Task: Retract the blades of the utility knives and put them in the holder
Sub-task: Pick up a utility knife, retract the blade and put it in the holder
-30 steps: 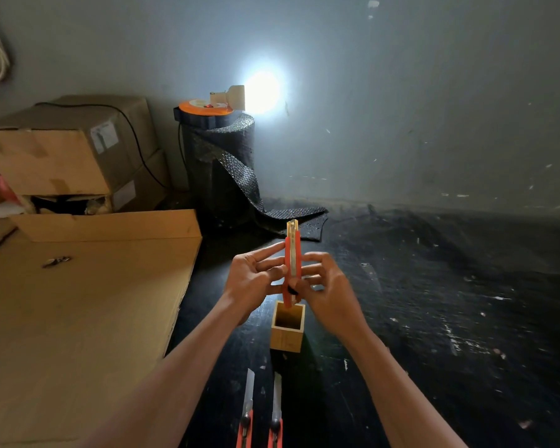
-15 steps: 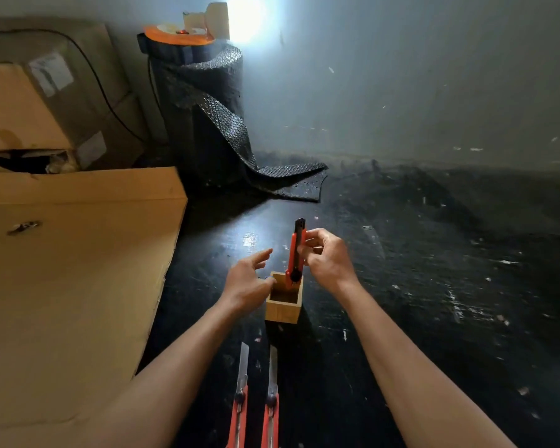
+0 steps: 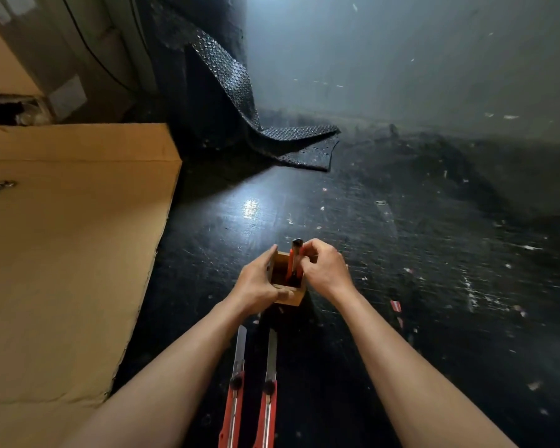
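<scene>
Right hand (image 3: 324, 271): fingers pinched on the upper end of the red utility knife (image 3: 294, 258), which a second ago was held up in both hands above the box.
Knife in hand: now standing upright inside the holder (image 3: 288, 294), only its top end above the rim; blade not visible, judged retracted.
Left hand (image 3: 256, 286): has left the knife and now clasps the holder's left wall, thumb along the near edge, steadying it.
Holder: small open wooden box on the dark worktop (image 3: 401, 253), in the same spot as before.
Meaning of the change: first knife is effectively delivered; only the letting-go remains.
Left knife on worktop (image 3: 235, 388): lying flat near the viewer, blade fully extended.
Right knife on worktop (image 3: 268, 392): parallel, just beside it, blade also extended.
Remaining work: judged two knives to retract and stow.
</scene>
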